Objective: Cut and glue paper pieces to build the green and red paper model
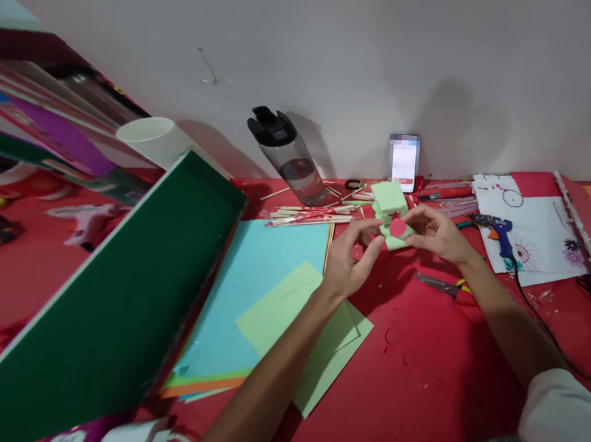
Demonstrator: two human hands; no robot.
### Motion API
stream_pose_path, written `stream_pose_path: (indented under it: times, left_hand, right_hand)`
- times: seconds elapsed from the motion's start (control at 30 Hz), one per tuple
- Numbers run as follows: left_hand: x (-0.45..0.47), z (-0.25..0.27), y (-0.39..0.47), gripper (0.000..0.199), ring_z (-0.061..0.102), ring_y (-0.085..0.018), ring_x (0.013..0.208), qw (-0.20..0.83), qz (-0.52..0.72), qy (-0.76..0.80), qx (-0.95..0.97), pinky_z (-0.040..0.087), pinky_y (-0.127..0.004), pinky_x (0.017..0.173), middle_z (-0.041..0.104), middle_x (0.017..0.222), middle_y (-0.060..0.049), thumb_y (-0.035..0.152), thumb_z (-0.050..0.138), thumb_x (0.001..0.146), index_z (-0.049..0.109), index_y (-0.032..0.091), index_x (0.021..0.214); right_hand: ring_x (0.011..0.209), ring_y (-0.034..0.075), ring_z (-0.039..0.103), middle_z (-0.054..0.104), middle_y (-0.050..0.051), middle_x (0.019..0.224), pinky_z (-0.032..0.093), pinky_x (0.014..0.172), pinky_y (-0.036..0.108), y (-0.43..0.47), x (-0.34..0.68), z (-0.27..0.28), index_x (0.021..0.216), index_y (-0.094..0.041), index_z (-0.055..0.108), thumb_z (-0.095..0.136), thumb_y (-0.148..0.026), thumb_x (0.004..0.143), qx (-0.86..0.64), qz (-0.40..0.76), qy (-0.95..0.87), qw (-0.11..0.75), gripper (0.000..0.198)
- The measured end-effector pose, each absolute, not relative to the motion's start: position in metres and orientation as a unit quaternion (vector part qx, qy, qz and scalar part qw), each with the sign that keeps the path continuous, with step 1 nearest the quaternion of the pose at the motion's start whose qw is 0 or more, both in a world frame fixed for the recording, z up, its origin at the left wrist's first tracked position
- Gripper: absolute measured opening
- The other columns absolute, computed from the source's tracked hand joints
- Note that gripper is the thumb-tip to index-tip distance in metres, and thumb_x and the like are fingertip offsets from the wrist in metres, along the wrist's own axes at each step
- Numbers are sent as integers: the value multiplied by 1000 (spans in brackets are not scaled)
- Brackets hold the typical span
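In the head view, a small light green paper craft [396, 242] bears a round red paper disc [398, 228] on its front. A green paper block [390, 197] stands just behind it. My right hand [437, 235] closes on the craft's right edge between thumb and fingers. On the other side, my left hand [350, 259] has thumb and forefinger apart, tips close to the craft's left edge; whether they touch it I cannot tell. Below my left forearm lie light green paper sheets [283, 307] over a light blue sheet [231, 297].
Pliers [451, 288] lie right of centre, beyond them a blue glue gun [499, 235] with a black cord. A water bottle [299, 168], thin sticks [310, 215] and a lit phone [403, 164] line the wall. A dark green board [121, 290] stands at left.
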State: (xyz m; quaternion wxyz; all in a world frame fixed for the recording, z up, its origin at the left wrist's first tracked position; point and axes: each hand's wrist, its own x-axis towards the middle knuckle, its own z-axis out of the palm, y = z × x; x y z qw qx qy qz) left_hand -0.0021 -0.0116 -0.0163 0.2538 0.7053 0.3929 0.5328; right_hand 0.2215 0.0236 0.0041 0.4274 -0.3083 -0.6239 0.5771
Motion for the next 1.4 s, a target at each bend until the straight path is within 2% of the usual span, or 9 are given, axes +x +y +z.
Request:
stream_pose_path:
  times: [0.13,0.27,0.4,0.67,0.83,1.03,1.4]
  left_hand:
    - [-1,-13,-10,35,63,-11,66,310,516,355,715,56,-28,69,73,99,-3,42,61,106,63,25,136]
    - [-1,-12,-9,40,60,-11,67,266,520,331,741,56,-27,69,70,95,-1,40,73,99,66,27,136]
    - [0,-15,-7,34,60,-9,66,232,544,310,744,55,-24,69,68,89,2,32,73,100,69,27,133]
    - [2,-16,-7,30,62,-9,64,209,567,316,732,55,-23,67,69,90,2,25,75,98,69,25,128]
    - [4,-14,-8,31,59,-9,65,174,581,310,732,53,-22,65,68,91,1,23,73,99,66,23,129]
    - [4,-10,-8,26,57,-9,66,94,601,279,743,53,-23,67,71,92,1,15,78,95,69,22,119]
    - [1,-12,-8,32,59,-9,65,101,578,290,756,54,-24,66,73,94,0,17,74,98,68,23,129]
  right_hand:
    - [100,20,71,74,3,105,57,94,36,23,222,3,104,-24,73,95,-38,77,-285,568,-641,430,37]
    - [98,20,72,74,4,104,60,89,36,23,222,3,105,-23,73,94,-41,79,-270,572,-654,416,38]
    - [92,19,73,74,4,103,62,84,35,23,222,3,110,-22,74,90,-43,84,-252,579,-662,404,37]
    - [108,22,73,77,7,115,57,104,42,19,219,0,121,-23,76,83,-42,91,-274,544,-682,405,36]
    - [106,23,73,76,7,113,57,103,44,18,217,-3,120,-23,76,86,-42,88,-283,529,-684,415,38]
    - [102,21,74,77,5,111,57,102,43,19,215,-3,117,-24,77,87,-37,87,-273,531,-679,427,34]
    - [102,21,73,78,7,112,57,97,39,19,219,-4,121,-23,79,83,-42,91,-289,520,-689,414,37]
